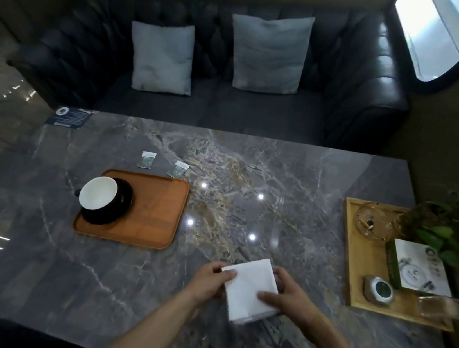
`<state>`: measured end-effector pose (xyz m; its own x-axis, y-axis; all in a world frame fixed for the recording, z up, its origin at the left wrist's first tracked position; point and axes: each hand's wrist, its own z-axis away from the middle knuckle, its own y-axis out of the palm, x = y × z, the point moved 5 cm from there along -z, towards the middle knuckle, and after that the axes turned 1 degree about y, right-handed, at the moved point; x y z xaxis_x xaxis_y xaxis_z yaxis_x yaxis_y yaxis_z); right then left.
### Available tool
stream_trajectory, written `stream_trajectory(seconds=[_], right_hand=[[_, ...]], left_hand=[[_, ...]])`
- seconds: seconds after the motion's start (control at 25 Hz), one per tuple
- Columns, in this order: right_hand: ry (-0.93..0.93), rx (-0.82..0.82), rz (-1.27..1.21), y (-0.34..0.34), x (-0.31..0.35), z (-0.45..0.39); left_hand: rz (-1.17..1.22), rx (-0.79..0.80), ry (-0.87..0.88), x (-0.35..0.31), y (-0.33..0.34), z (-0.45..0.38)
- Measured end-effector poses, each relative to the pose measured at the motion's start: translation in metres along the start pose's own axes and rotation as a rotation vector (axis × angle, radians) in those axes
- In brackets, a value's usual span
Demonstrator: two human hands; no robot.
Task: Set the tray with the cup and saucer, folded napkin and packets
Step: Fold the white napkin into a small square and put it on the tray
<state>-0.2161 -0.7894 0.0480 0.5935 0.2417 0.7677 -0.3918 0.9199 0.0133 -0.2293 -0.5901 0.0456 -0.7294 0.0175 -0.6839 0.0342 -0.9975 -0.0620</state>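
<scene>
The white napkin (249,289) was gripped by the left hand (208,283) and the right hand (290,296) at 6 o'clock on the table (251,177), its long axis toward 11 o'clock. On the orange tray (155,213), at 9 o'clock, the cup (98,193) was seated on its saucer (122,203); two packets (147,159) were laid just beyond it.

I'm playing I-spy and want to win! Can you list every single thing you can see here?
tray: 1, orange-brown, table's left
cup: 1, white inside, on saucer
saucer: 1, black, tray's left end
packets: 2, pale, on table beyond tray
napkin: 1, white, near edge, in both hands
table: 1, grey marble
wooden tray: 1, light, right, holding glass ashtray, box, round gadget
plant: 1, green, far right
sofa: 1, black
cushions: 2, grey
left hand, right hand: gripping napkin's sides
</scene>
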Motion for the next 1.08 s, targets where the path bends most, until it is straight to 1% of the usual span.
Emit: stream_trajectory(seconds=[0.08,0.16,0.24,0.28,0.36,0.44,0.56,0.6,0.72,0.76,0.8,0.88,1.0,1.08], right_hand=[[-0.034,0.086,-0.113,0.008,0.022,0.018],[-0.083,0.111,-0.244,0.019,0.044,0.033],[-0.150,0.058,-0.319,0.034,0.067,0.043],[-0.184,0.000,-0.328,0.042,0.079,0.046],[-0.232,-0.142,-0.321,0.057,0.099,0.049],[-0.283,-0.219,-0.304,0.078,0.116,0.052],[-0.379,-0.277,-0.230,0.106,0.139,0.055],[-0.401,-0.284,-0.220,0.114,0.146,0.055],[-0.402,-0.279,-0.245,0.142,0.162,0.047],[-0.390,-0.307,-0.230,0.152,0.167,0.042],[-0.379,-0.362,-0.197,0.162,0.171,0.037],[-0.374,-0.523,-0.160,0.181,0.179,0.028],[-0.449,-0.737,-0.101,0.205,0.194,0.020],[-0.516,-0.828,-0.014,0.220,0.204,0.017]], left_hand=[[0.243,0.068,0.024,-0.015,-0.003,0.018],[0.393,0.134,0.079,-0.031,-0.007,0.034],[0.470,0.153,0.159,-0.049,-0.013,0.049],[0.468,0.114,0.209,-0.059,-0.018,0.056],[0.387,-0.009,0.323,-0.079,-0.031,0.068],[0.307,-0.094,0.395,-0.093,-0.047,0.077],[0.242,-0.082,0.424,-0.102,-0.073,0.085],[0.208,-0.093,0.461,-0.106,-0.083,0.086],[0.116,-0.207,0.606,-0.117,-0.121,0.091],[0.078,-0.236,0.638,-0.119,-0.133,0.089],[0.032,-0.256,0.656,-0.122,-0.143,0.089],[-0.050,-0.277,0.698,-0.127,-0.163,0.087],[-0.072,-0.308,0.786,-0.138,-0.191,0.086],[-0.076,-0.347,0.814,-0.143,-0.211,0.085]])
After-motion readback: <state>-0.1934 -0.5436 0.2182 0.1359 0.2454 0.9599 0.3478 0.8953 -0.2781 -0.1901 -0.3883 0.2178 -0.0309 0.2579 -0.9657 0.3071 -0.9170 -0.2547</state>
